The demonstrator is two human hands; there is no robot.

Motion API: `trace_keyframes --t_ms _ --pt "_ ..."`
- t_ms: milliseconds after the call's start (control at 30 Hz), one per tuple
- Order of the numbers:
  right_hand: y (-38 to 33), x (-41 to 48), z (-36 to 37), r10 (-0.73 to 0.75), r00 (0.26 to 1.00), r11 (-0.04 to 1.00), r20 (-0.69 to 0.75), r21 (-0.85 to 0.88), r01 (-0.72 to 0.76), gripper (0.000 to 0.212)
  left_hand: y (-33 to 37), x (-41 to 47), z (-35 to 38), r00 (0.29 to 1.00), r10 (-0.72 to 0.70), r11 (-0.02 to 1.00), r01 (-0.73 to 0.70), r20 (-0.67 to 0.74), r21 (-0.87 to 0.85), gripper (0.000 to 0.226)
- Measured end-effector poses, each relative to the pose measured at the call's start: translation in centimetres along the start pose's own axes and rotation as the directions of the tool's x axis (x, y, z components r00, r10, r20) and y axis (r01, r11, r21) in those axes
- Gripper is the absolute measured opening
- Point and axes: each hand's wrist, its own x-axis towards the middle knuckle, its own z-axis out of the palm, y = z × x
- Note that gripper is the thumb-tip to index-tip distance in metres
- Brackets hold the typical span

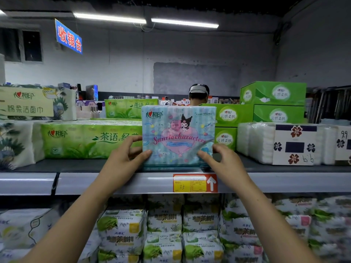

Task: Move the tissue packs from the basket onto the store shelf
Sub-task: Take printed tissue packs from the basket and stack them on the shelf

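Two bare forearms reach up from the bottom of the view toward the top shelf (284, 168). The left hand (123, 160) grips the lower left corner of a pale blue tissue pack (178, 135), thumb on the printed front and fingers curled around the left edge. The right hand (224, 160) clasps the lower right corner the same way, thumb on the front, fingers wrapped behind the right side. The pack stands upright on the shelf's front strip, its base just behind the rail, directly above a yellow and red price tag (194, 183).

To its left, touching or nearly touching, lies a long green tissue bundle (89, 139), with a second green bundle (129, 109) farther back. Behind and to the right, stacked green tissue boxes (273, 103) crowd close against the pack's right side. Farther right sit white packs with clover labels (294, 144). At far left stand leaf-printed white packs (17, 143).

The lower shelf holds rows of green and white packets (163, 230). Beyond the shelving, a person's capped head (198, 92) shows, and a blue sign (68, 37) hangs from the ceiling.
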Motion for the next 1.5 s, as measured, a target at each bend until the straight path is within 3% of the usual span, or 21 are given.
trace_keyframes --t_ms 133,233,267,333,467,633,733,967,1167,1367,1500 --pt "-0.3 0.0 0.1 -0.037 0.999 0.999 -0.02 -0.035 0.037 0.037 0.0 0.1 0.2 1.0 0.012 0.999 -0.012 0.001 0.032 0.031" --pt "-0.1 0.1 0.2 -0.019 1.0 0.999 0.004 -0.045 0.02 0.026 0.2 -0.1 0.3 1.0 -0.02 0.999 0.019 -0.007 -0.028 0.04" --pt "0.0 0.0 0.2 -0.02 0.999 0.998 0.025 -0.051 0.021 0.031 0.2 -0.1 0.4 0.999 -0.026 0.999 0.024 -0.027 -0.048 0.043" --pt "-0.1 -0.2 0.0 -0.013 0.999 0.999 0.045 -0.051 0.015 0.061 0.2 -0.1 0.6 0.995 -0.013 0.997 0.006 -0.1 -0.072 0.045" --pt "-0.4 -0.4 -0.1 0.011 1.0 1.0 0.028 -0.007 -0.011 0.065 0.3 -0.6 1.2 0.98 0.038 0.998 -0.049 -0.194 -0.051 0.037" --pt "-0.6 -1.1 -0.3 0.002 0.999 0.998 -0.034 0.055 0.0 0.082 0.2 -1.5 1.5 0.981 0.09 0.996 -0.093 -0.17 -0.008 0.046" --pt "-0.6 -1.4 -0.3 -0.021 0.997 0.996 -0.072 0.082 0.027 0.079 0.5 -2.5 1.8 0.971 0.138 0.99 -0.136 -0.195 0.028 0.055" --pt "-0.3 -1.9 0.0 -0.068 0.993 0.995 -0.099 0.068 0.075 0.066 1.5 -5.2 2.2 0.932 0.195 0.981 -0.183 -0.306 0.07 0.038" --pt "-1.0 -4.6 0.2 -0.082 0.956 0.958 -0.282 0.24 0.153 0.044 2.2 -7.2 1.5 0.945 0.114 0.993 -0.119 -0.307 0.003 0.04" --pt "-1.5 -7.9 0.3 0.0 0.966 0.931 -0.26 0.353 0.095 0.029 2.8 -9.1 1.3 0.948 0.06 0.995 -0.083 -0.312 -0.062 0.04" --pt "-1.7 -9.9 -0.2 0.077 0.958 0.917 -0.277 0.397 0.041 0.031 2.8 -10.3 0.4 0.954 0.041 0.992 -0.075 -0.298 -0.102 0.039"
